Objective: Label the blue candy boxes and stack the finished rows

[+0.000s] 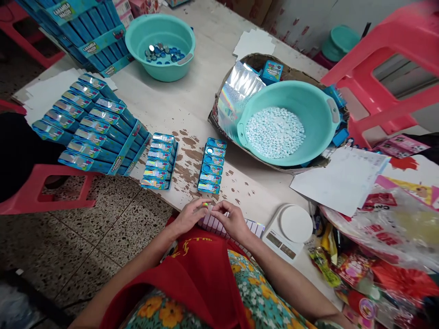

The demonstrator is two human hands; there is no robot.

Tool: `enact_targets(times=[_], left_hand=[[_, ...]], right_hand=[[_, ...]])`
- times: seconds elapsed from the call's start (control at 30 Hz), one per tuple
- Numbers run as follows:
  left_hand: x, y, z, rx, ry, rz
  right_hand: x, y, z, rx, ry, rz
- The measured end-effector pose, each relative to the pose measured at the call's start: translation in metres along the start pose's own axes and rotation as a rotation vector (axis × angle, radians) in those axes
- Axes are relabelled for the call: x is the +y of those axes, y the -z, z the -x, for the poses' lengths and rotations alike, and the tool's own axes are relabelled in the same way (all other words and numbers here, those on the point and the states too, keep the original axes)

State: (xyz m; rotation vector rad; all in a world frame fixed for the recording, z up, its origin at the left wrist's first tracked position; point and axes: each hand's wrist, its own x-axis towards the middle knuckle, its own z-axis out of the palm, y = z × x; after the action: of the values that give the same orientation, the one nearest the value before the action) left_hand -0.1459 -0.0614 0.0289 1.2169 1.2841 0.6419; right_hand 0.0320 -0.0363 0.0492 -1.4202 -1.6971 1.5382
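Observation:
My left hand (189,216) and my right hand (232,221) meet at the front edge of the table, fingertips pinched together. Between them is a small shiny sticker (210,207), partly hidden by the fingers, with a rainbow glint beside it. Below the hands lies a sheet of pale purple stickers (254,227), partly covered. Just beyond stands a short row of blue candy boxes (212,167); some tops show round openings, and the nearest carries a shiny strip. To its left is another row of blue boxes (159,161) with shiny strips on top.
Stacked blue boxes (99,125) fill the left side. A turquoise basin (161,34) holds round metallic pieces; another basin (310,98), with pale candies, rests on a cardboard box (219,114). A white scale (297,224) and wrappers (387,228) lie right.

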Motion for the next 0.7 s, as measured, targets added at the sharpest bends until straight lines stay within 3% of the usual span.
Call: enact_targets(times=[0.1,0.2,0.37,0.47,0.57,0.7], left_hand=[[0.016,0.007,-0.003,-0.073,0.097,0.096],[0.019,0.021,-0.025,-0.010,0.128,0.068],[0.026,0.056,-0.075,0.131,0.046,-0.075],[0.030,0.070,-0.098,0.171,-0.054,-0.251],[0.026,0.073,-0.112,0.199,-0.086,-0.390],[0.013,0.067,-0.119,0.205,-0.065,-0.388]], right_hand=[[-0.008,0.001,-0.013,0.092,-0.055,-0.093],[-0.008,-0.004,-0.034,0.220,-0.095,-0.146],[-0.007,-0.011,-0.082,0.481,-0.055,-0.009],[-0.005,-0.012,-0.107,0.569,-0.089,0.041],[0.002,-0.012,-0.121,0.606,-0.103,0.107],[0.013,-0.015,-0.126,0.656,-0.089,0.116]])
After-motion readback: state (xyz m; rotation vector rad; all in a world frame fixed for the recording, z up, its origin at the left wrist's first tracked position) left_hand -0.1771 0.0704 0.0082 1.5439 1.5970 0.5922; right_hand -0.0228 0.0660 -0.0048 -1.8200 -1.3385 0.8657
